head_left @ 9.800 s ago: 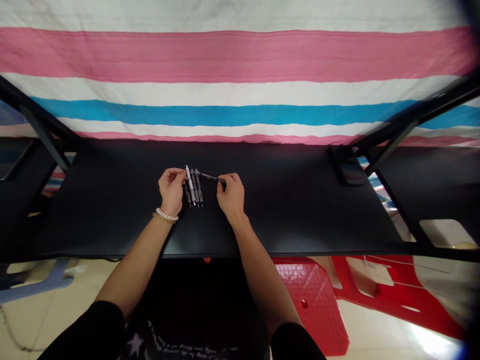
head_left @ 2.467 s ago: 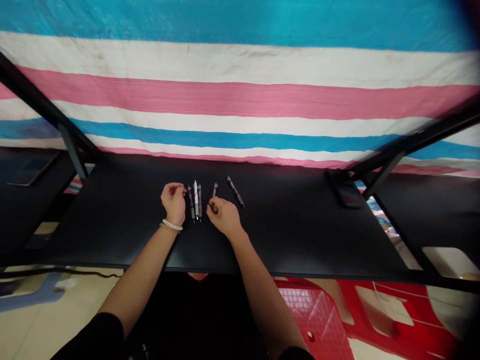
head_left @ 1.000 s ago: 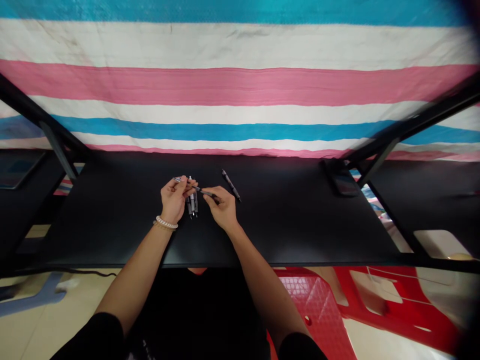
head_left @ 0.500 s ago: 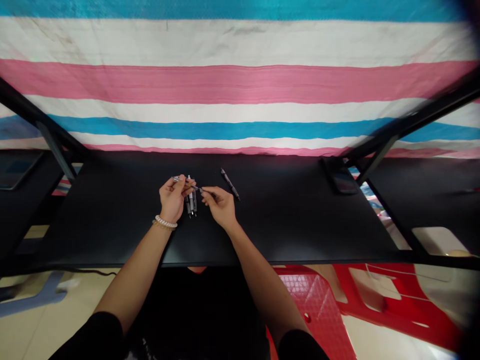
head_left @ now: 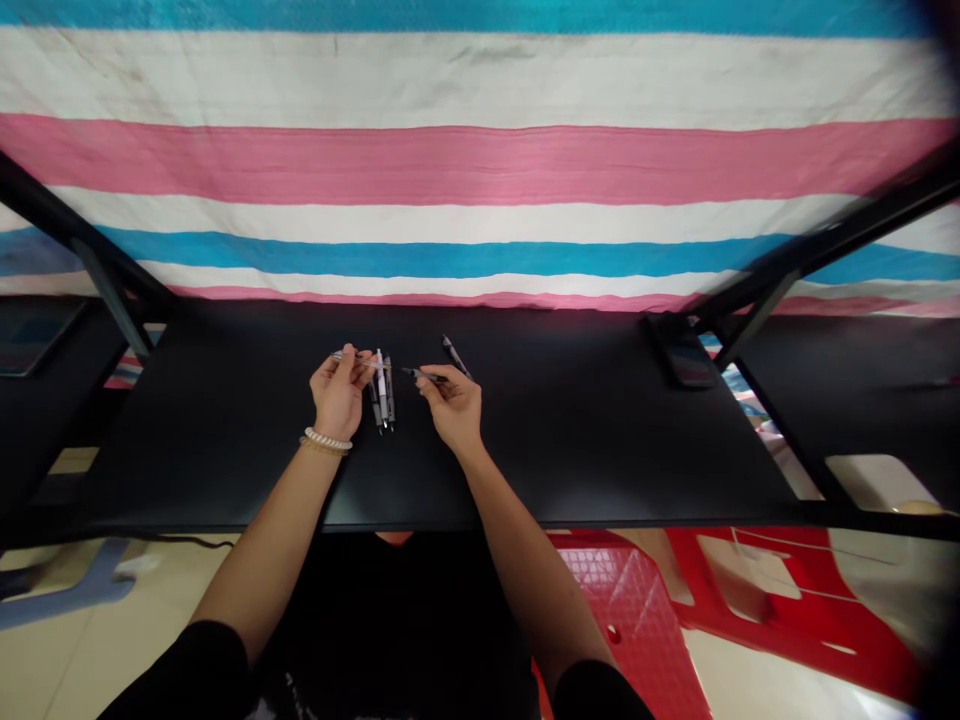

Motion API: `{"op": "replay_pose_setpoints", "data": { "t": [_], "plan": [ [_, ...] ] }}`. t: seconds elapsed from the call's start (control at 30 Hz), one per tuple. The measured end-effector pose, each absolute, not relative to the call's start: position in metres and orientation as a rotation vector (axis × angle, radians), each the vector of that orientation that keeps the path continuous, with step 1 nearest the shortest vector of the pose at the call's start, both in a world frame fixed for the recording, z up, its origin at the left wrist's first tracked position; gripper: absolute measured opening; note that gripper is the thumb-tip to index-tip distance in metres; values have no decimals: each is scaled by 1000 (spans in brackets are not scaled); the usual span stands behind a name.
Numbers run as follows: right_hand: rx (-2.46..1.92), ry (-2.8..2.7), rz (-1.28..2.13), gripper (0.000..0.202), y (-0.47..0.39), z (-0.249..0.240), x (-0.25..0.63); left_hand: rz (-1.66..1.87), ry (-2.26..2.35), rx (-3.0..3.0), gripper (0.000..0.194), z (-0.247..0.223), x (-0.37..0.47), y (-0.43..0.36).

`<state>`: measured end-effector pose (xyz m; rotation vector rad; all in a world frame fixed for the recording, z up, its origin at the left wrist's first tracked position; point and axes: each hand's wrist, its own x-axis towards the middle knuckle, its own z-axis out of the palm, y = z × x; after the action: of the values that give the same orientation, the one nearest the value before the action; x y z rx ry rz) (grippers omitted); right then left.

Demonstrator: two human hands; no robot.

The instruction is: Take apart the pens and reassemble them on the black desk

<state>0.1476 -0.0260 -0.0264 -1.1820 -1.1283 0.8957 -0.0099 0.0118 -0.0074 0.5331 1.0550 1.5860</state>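
Note:
My left hand pinches a pen barrel above the left part of the table, with a thin refill sticking out to the right. Between the fingertips of my right hand is a dark, tapered pen part, its narrow end toward the refill. A gap shows between the two pieces. Just under and beside my left fingers lie several pens side by side, a white and grey one in the middle. Beyond my right hand rests another dark pen, its near end hidden by the hand.
The black table has metal frame bars at both sides. A black phone-like object lies at its right back corner. Striped sheeting hangs behind. A red plastic stool stands below the front edge.
My hands have moved apart: the right went rightward with the dark pen part, the left slightly leftward with the barrel. The refill now shows between them, and the pens below are less covered.

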Motion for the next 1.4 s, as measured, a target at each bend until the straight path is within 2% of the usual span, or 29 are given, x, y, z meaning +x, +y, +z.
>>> {"op": "replay_pose_setpoints", "data": {
  "t": [0.33, 0.47, 0.6, 0.7, 1.07, 1.2, 1.4],
  "plan": [
    [-1172, -1263, 785, 16, -30, -31, 141, 1425, 968, 636, 41, -9, 0, 3],
    [-1229, -1233, 956, 34, -30, -32, 141, 1429, 951, 624, 42, -8, -2, 4],
    [-1198, -1296, 862, 46, -29, -32, 142, 1492, 971, 586, 44, -5, -3, 5],
    [-1202, -1337, 927, 35, -28, -32, 143, 1494, 962, 557, 43, -5, -3, 5],
    [-1242, -1294, 959, 39, -30, -28, 145, 1522, 970, 535, 42, -3, -3, 5],
    [-1247, -1278, 1070, 44, -29, -29, 145, 1521, 982, 536, 45, -3, -2, 6],
    [-1200, -1362, 1080, 41, -28, -31, 146, 1515, 972, 550, 44, -4, -3, 6]
  ]
}}
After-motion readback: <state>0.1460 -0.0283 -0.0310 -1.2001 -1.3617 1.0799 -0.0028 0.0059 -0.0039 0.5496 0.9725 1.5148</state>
